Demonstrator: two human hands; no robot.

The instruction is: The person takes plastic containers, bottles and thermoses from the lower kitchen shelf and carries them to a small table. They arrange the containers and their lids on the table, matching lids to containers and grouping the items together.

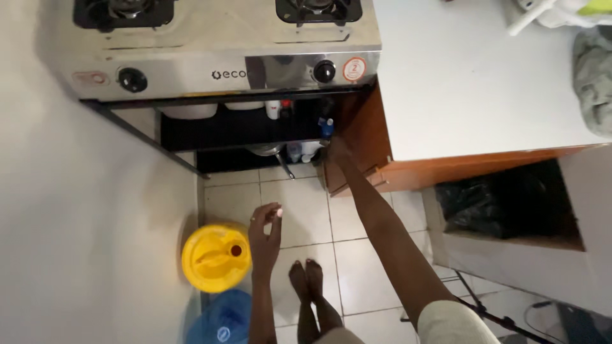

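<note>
My right arm stretches forward and down under the steel gas stove (217, 70). My right hand (336, 148) is at the shelf below it, next to a small bottle with a blue cap (326, 127); I cannot tell if the fingers grip it. My left hand (264, 232) hangs free over the tiled floor, fingers loosely curled with nothing in them, just right of a yellow jerrycan (213, 257). My bare feet (309, 280) stand on the tiles.
A blue water container (220, 322) sits below the jerrycan. A pan (274, 153) and small bottles stand on the dark shelf. A white counter (472, 83) on a brown cabinet is at right, with a black-lined bin (503, 200) beneath and grey cloth (593, 76) on top.
</note>
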